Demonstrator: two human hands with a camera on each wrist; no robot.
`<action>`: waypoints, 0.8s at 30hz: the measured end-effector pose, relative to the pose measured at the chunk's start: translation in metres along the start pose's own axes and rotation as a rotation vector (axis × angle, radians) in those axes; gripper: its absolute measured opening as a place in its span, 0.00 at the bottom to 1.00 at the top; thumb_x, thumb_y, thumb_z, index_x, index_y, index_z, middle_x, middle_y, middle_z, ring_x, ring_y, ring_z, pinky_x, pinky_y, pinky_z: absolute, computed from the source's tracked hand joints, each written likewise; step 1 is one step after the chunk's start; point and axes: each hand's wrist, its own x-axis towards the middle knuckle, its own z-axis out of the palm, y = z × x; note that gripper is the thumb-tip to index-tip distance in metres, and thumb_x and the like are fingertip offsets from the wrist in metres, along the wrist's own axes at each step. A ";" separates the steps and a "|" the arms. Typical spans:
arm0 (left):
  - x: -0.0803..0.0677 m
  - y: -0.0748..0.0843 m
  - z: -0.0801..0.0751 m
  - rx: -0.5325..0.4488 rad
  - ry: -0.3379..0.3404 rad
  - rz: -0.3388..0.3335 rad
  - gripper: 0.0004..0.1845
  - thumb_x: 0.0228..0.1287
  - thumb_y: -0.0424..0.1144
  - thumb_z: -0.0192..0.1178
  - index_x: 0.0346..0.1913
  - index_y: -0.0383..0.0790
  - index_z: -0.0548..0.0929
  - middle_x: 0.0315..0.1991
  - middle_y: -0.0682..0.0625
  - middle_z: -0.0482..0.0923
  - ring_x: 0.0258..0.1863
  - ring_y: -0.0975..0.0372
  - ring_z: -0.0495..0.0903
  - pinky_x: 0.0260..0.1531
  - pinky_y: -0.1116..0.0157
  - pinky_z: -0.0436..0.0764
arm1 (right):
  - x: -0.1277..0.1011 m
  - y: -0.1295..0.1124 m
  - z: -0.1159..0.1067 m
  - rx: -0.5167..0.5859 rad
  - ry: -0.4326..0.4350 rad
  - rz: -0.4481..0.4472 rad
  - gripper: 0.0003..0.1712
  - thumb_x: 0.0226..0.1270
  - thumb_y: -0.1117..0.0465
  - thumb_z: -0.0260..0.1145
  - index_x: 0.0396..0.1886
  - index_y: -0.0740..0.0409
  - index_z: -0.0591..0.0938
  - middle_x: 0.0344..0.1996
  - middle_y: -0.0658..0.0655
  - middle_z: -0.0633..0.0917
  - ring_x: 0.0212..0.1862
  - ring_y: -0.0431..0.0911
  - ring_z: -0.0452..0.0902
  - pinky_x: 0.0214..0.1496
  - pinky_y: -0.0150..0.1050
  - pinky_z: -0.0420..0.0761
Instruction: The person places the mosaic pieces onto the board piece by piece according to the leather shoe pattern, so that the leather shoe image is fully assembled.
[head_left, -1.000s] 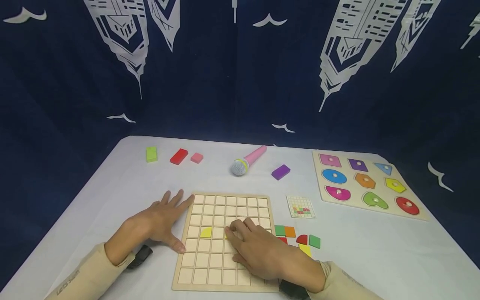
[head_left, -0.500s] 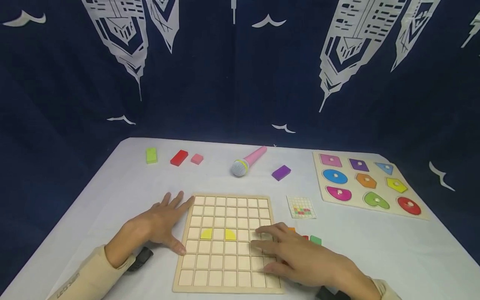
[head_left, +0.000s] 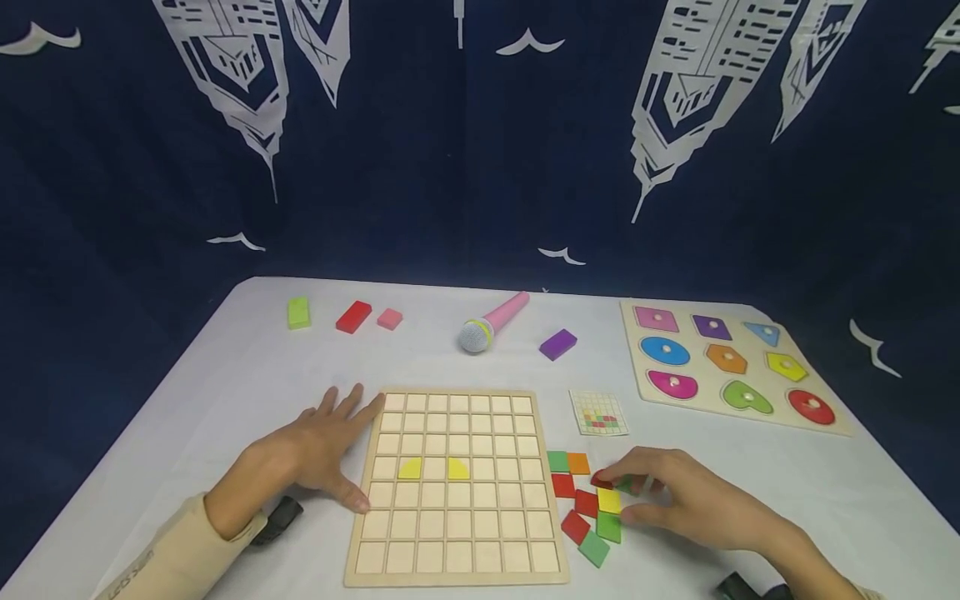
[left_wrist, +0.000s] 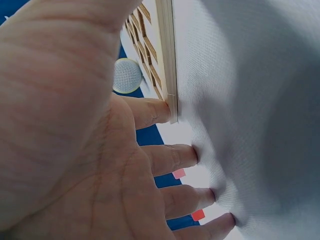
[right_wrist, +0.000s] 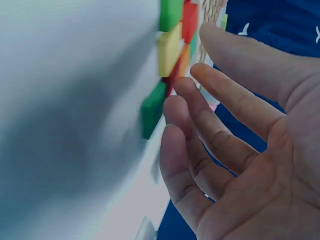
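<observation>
Right hand [head_left: 693, 500] had left grid board [head_left: 457, 581] for loose tiles [head_left: 586, 502] right of it; fingers parted, nothing gripped, contact unclear. Two yellow tiles [head_left: 458, 470] seated, others outside. Left hand [head_left: 318, 446], fingers spread, stayed at board's left edge.

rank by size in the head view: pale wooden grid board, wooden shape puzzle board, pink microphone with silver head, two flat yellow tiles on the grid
1. Grid board (nearer the camera)
2. Shape puzzle board
3. Pink microphone
4. Left yellow tile, right yellow tile: alike, unranked
</observation>
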 end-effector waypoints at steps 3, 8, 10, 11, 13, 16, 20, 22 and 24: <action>-0.001 0.000 0.000 0.005 0.003 -0.002 0.75 0.26 0.63 0.81 0.80 0.40 0.53 0.79 0.28 0.43 0.75 0.28 0.40 0.68 0.30 0.53 | 0.000 0.006 0.003 0.038 0.008 0.012 0.24 0.60 0.47 0.74 0.57 0.44 0.85 0.50 0.41 0.86 0.41 0.35 0.75 0.41 0.30 0.79; -0.001 0.001 0.000 0.008 0.010 0.001 0.75 0.26 0.63 0.81 0.80 0.40 0.52 0.78 0.28 0.43 0.75 0.27 0.41 0.68 0.29 0.53 | 0.000 0.009 0.009 0.018 0.060 0.054 0.20 0.58 0.50 0.76 0.52 0.43 0.86 0.44 0.40 0.85 0.38 0.35 0.74 0.39 0.29 0.78; -0.001 0.001 0.000 0.008 0.008 0.000 0.75 0.26 0.63 0.81 0.80 0.40 0.52 0.79 0.28 0.43 0.75 0.27 0.41 0.68 0.29 0.53 | 0.001 0.009 0.011 0.008 0.079 0.066 0.19 0.57 0.52 0.77 0.49 0.43 0.86 0.42 0.39 0.84 0.37 0.35 0.74 0.39 0.29 0.78; -0.001 0.001 0.000 0.008 0.007 -0.002 0.75 0.26 0.63 0.81 0.80 0.41 0.52 0.79 0.29 0.43 0.75 0.28 0.41 0.68 0.29 0.53 | 0.001 0.008 0.012 0.002 0.087 0.071 0.19 0.56 0.52 0.78 0.48 0.43 0.86 0.41 0.39 0.84 0.37 0.35 0.73 0.38 0.29 0.78; -0.001 0.001 0.000 0.008 0.008 -0.003 0.75 0.26 0.63 0.81 0.80 0.41 0.52 0.79 0.29 0.43 0.75 0.28 0.40 0.68 0.30 0.53 | 0.001 0.007 0.014 -0.017 0.101 0.074 0.18 0.56 0.53 0.78 0.46 0.42 0.86 0.40 0.38 0.83 0.37 0.35 0.72 0.38 0.28 0.77; 0.000 0.001 0.000 0.011 0.012 0.002 0.75 0.25 0.63 0.81 0.80 0.40 0.52 0.78 0.28 0.43 0.75 0.27 0.41 0.68 0.29 0.53 | 0.001 0.004 0.017 -0.056 0.107 0.089 0.18 0.54 0.54 0.79 0.45 0.42 0.85 0.40 0.38 0.82 0.37 0.34 0.72 0.39 0.28 0.78; 0.000 0.001 -0.001 0.015 0.016 0.009 0.75 0.25 0.63 0.81 0.80 0.39 0.53 0.78 0.27 0.44 0.75 0.27 0.41 0.67 0.29 0.53 | 0.003 -0.001 0.020 -0.098 0.105 0.129 0.20 0.52 0.53 0.80 0.45 0.43 0.85 0.40 0.38 0.83 0.38 0.34 0.72 0.40 0.28 0.79; -0.001 0.002 -0.001 0.014 0.014 0.007 0.75 0.25 0.63 0.81 0.80 0.39 0.53 0.78 0.27 0.44 0.75 0.27 0.41 0.68 0.29 0.53 | 0.004 -0.003 0.021 -0.113 0.106 0.136 0.20 0.51 0.52 0.81 0.45 0.44 0.86 0.39 0.38 0.83 0.37 0.34 0.72 0.39 0.28 0.79; -0.001 0.002 -0.001 0.013 0.013 0.004 0.75 0.25 0.64 0.81 0.80 0.39 0.53 0.78 0.28 0.44 0.75 0.27 0.41 0.68 0.29 0.53 | 0.004 -0.003 0.021 -0.123 0.102 0.140 0.20 0.51 0.52 0.81 0.45 0.44 0.86 0.38 0.37 0.83 0.36 0.34 0.72 0.39 0.28 0.78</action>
